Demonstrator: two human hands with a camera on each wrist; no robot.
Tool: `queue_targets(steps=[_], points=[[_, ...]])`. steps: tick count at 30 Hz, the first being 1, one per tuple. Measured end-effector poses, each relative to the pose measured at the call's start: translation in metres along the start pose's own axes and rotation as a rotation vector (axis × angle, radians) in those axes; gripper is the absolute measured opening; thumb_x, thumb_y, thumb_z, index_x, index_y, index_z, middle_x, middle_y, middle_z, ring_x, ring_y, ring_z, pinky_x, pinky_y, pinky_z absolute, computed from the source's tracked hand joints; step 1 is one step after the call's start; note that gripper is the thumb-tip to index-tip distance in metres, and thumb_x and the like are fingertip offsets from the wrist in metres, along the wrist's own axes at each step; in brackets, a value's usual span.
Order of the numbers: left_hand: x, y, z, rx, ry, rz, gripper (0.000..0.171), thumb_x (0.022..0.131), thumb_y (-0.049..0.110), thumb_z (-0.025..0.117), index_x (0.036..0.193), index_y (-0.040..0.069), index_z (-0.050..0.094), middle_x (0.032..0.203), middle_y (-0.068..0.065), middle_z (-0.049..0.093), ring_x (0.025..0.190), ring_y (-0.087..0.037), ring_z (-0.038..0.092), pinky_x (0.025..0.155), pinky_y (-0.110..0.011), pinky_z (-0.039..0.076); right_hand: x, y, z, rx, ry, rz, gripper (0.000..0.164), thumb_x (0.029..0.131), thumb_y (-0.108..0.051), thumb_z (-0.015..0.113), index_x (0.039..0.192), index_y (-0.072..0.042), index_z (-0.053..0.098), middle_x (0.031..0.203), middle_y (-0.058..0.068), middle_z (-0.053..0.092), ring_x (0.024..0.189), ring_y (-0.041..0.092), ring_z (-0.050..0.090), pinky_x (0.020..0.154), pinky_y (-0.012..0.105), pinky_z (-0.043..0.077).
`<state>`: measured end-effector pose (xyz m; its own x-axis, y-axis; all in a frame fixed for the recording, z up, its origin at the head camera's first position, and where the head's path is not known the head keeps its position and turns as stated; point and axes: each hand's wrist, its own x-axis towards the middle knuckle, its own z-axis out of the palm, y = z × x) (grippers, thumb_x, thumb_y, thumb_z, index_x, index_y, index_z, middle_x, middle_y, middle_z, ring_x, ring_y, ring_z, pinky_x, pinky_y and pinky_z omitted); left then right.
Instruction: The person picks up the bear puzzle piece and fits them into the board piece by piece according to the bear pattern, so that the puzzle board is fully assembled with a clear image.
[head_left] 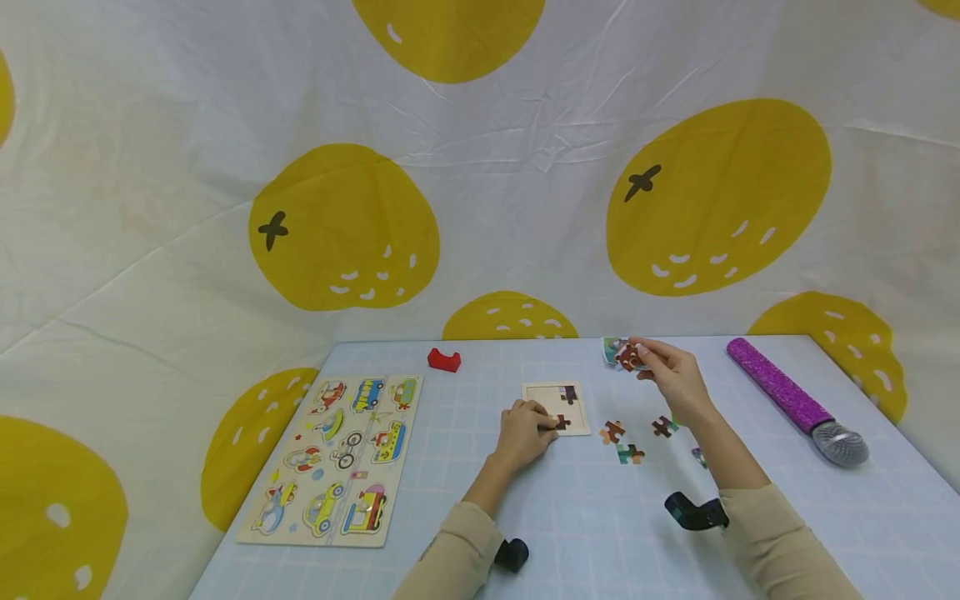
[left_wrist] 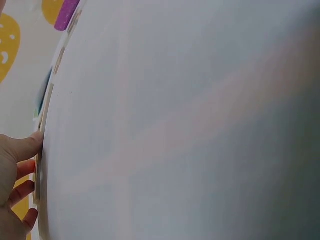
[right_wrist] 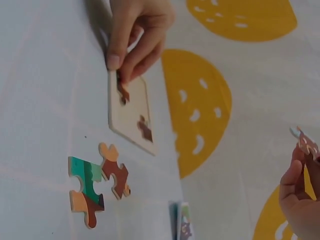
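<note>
Past the loose pieces [head_left: 630,454] on the pale-blue table [head_left: 465,467], the right hand [head_left: 678,379] pinches a mostly brown puzzle piece [head_left: 630,357] at its fingertips, off the tabletop, overlapping my sight of a picture card [head_left: 608,344]. The left hand [head_left: 522,433] grips the near-left corner of a square wooden tray [head_left: 547,403], its fingers hiding that part; two dark-brown pieces [head_left: 567,394] sit along the tray's right side. The right forearm partly covers another loose bit [head_left: 699,457]. A glittery purple microphone [head_left: 783,392] lies to the right, a vehicle board [head_left: 341,454] to the left.
</note>
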<state>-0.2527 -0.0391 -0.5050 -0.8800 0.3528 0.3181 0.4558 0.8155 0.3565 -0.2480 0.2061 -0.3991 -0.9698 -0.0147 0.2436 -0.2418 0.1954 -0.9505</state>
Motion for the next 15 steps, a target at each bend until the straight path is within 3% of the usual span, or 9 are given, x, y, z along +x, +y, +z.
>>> queue_targets(steps=[8,15], points=[[-0.001,-0.001,0.000,-0.006,0.010,0.005,0.018,0.081,0.028,0.075,0.097,0.021,0.076,0.098,0.005,0.064,0.093,-0.014,0.053,0.076,-0.032,0.040,0.000,0.000,0.004,0.092,-0.018,-0.023,0.042,0.096,-0.008,0.052,0.131,0.014,0.043,0.087,-0.011,0.067,0.078,0.005,0.066,0.077,0.019,0.052],[-0.002,-0.002,0.002,0.009,0.031,0.017,0.017,0.080,0.029,0.075,0.095,0.021,0.077,0.097,0.006,0.065,0.092,-0.013,0.053,0.075,-0.030,0.040,0.003,0.008,0.014,0.233,-0.012,0.002,0.044,0.091,0.002,0.058,0.127,0.020,0.041,0.088,-0.003,0.064,0.079,0.006,0.067,0.075,0.024,0.053]])
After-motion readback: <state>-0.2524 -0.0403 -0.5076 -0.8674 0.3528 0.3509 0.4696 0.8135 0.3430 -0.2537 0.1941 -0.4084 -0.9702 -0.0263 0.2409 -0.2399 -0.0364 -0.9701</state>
